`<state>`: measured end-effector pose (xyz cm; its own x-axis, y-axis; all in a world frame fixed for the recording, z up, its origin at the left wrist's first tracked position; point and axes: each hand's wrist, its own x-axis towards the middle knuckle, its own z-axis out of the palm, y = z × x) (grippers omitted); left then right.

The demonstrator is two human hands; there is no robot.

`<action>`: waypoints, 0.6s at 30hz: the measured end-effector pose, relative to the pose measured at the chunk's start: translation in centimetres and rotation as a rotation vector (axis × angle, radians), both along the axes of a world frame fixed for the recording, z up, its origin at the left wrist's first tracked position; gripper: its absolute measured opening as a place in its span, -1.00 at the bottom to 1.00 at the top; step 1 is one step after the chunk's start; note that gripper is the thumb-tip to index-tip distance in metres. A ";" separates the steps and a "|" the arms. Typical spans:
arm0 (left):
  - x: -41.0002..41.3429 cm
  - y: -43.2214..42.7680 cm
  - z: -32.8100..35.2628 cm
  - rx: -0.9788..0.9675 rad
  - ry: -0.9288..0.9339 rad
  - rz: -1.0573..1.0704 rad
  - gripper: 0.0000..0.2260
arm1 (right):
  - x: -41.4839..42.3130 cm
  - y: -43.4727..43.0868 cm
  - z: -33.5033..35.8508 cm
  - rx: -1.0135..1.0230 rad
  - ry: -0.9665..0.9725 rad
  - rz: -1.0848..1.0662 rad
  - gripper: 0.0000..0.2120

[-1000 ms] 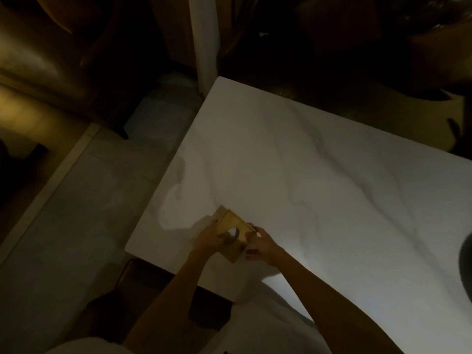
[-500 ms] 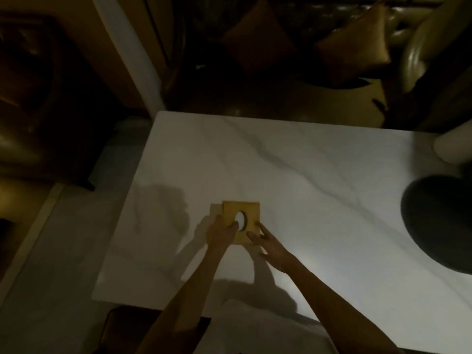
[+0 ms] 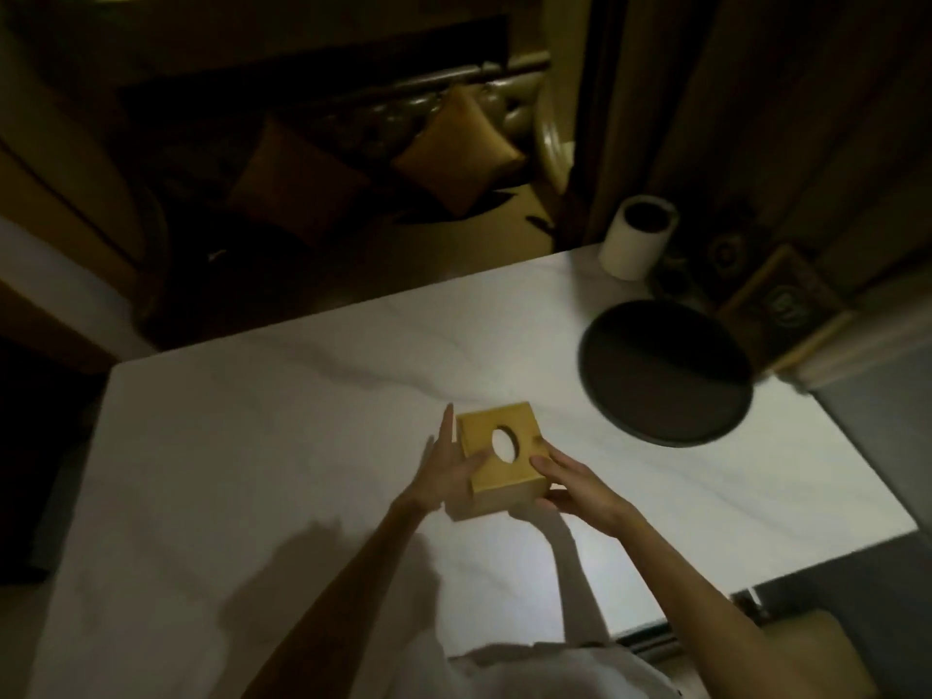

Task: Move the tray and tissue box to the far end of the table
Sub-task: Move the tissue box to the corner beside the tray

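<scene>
Both hands, left hand (image 3: 444, 471) and right hand (image 3: 575, 484), press flat against opposite sides of the tissue box (image 3: 502, 454) mid-desk (image 3: 252, 446); friction-only hold risks slippage, or collision with nearby tray (image 3: 665, 370).

A white marble desk (image 3: 262, 446) lies bare across its whole left half and far-left corner, so a hand can sweep there freely. On the right stands a round dark tray (image 3: 665, 368), well apart from the yellow tissue box (image 3: 504, 459) (held between both hands, mid-desk); open marble runs between them. At the far right corner a white cylinder (image 3: 636, 239) and dark framed items (image 3: 779, 300) crowd the edge behind the tray.
</scene>
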<state>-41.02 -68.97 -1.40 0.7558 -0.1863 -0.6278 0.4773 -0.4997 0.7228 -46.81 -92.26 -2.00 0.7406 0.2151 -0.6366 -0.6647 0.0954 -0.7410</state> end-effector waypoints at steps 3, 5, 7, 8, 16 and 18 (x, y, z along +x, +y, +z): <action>0.0 -7.4 0.3 -0.127 0.153 -0.085 -0.15 | -2.1 -7.3 0.8 -0.035 0.030 -0.065 -0.39; -0.1 -12.4 -0.2 -0.153 0.173 -0.117 -0.21 | -3.7 -11.7 1.7 -0.061 0.064 -0.144 -0.39; 0.3 -16.9 -3.6 -0.150 0.189 -0.169 -0.24 | -5.2 -15.3 2.2 -0.094 0.074 -0.222 -0.42; 0.3 -18.5 -4.9 -0.148 0.206 -0.176 -0.26 | -5.7 -16.4 2.3 -0.116 0.085 -0.277 -0.43; 0.3 -34.1 -7.1 -0.113 0.006 -0.443 -0.38 | -7.0 -24.8 0.3 -0.351 0.084 -0.941 -0.53; -0.2 -36.5 -5.2 -0.088 -0.045 -0.521 -0.35 | -7.3 -26.4 -0.2 -0.394 0.075 -1.077 -0.61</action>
<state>-41.24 -105.45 -6.62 0.5745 -0.5951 -0.5620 0.1496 -0.5987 0.7869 -54.14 -118.66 -2.24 0.3766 -0.7310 -0.5691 -0.4226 0.4111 -0.8077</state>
